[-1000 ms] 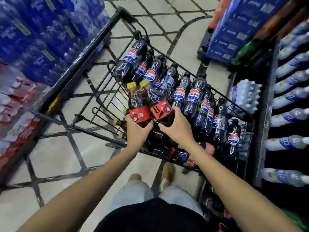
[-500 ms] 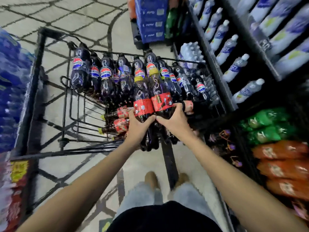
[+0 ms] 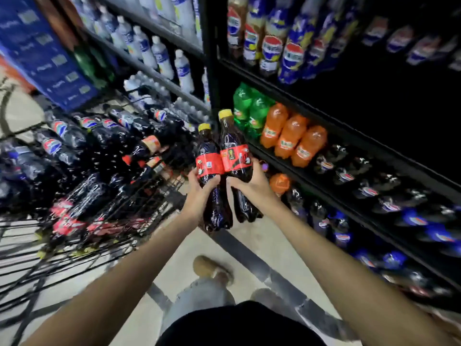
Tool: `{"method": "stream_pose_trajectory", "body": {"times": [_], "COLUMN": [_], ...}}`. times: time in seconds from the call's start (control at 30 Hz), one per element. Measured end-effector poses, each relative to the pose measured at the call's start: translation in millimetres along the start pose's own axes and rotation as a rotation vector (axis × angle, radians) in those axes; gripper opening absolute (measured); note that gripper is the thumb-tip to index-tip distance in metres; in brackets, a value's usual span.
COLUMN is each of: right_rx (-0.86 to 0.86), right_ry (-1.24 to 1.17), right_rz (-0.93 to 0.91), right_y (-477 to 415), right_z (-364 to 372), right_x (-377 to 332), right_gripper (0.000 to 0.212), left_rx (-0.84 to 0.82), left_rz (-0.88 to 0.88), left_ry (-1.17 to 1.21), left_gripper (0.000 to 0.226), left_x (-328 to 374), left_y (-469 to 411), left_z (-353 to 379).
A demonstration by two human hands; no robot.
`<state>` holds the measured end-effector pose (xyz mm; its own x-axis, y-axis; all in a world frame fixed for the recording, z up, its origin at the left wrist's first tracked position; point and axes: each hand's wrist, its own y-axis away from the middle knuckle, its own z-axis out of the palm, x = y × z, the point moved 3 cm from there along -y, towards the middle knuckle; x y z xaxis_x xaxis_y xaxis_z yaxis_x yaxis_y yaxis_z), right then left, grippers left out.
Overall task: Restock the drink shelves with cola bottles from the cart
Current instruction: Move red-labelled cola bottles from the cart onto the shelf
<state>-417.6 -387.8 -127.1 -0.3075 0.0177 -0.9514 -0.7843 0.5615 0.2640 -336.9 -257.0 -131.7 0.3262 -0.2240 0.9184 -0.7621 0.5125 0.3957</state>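
Note:
Two dark cola bottles with red labels and yellow caps are held upright side by side over the floor, between cart and shelves. My left hand [image 3: 199,194] grips the left cola bottle [image 3: 209,161] below its label. My right hand [image 3: 252,183] grips the right cola bottle [image 3: 233,151] at the label. The black wire cart [image 3: 149,203] stands at the left, loaded with several more cola bottles [image 3: 107,143], some with blue-red labels, some red. The dark drink shelves [image 3: 336,131] run along the right.
The shelves hold orange soda bottles [image 3: 289,136], green soda bottles [image 3: 247,108] and dark cola bottles [image 3: 361,176] lower down. White-capped clear bottles [image 3: 159,53] fill the far shelves. Blue cartons [image 3: 47,53] are stacked at the upper left. My foot [image 3: 212,269] stands on the tiled floor.
Both hands lifted the two red-label bottles out of the cart and swung them right toward the shelves. The view turned from the cart to the shelving.

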Motion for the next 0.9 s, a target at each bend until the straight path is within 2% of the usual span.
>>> {"method": "stream_pose_trajectory", "body": {"times": [0.2, 0.3, 0.47, 0.6, 0.9], "right_rx": [0.255, 0.373, 0.610, 0.788, 1.143], "right_ry": [-0.075, -0.074, -0.058, -0.095, -0.164], "right_rz": [0.036, 0.051, 0.053, 0.096, 0.173], "right_y": [115, 178, 283, 357, 485], "right_z": [-140, -201, -286, -336, -437], "right_x": [45, 66, 95, 120, 177], "right_gripper": [0.052, 0.055, 0.047, 0.050, 0.051], "left_rx": [-0.245, -0.369, -0.541, -0.697, -0.980], "left_rz": [0.056, 0.093, 0.173, 0.158, 0.185], "left_ry": [-0.117, -0.189, -0.286, -0.343, -0.484], "left_gripper": [0.047, 0.050, 0.053, 0.066, 0.064], "left_x": [-27, -41, -60, -77, -120], "left_y": [70, 113, 189, 244, 338], "left_z": [143, 212, 314, 382, 529]}}
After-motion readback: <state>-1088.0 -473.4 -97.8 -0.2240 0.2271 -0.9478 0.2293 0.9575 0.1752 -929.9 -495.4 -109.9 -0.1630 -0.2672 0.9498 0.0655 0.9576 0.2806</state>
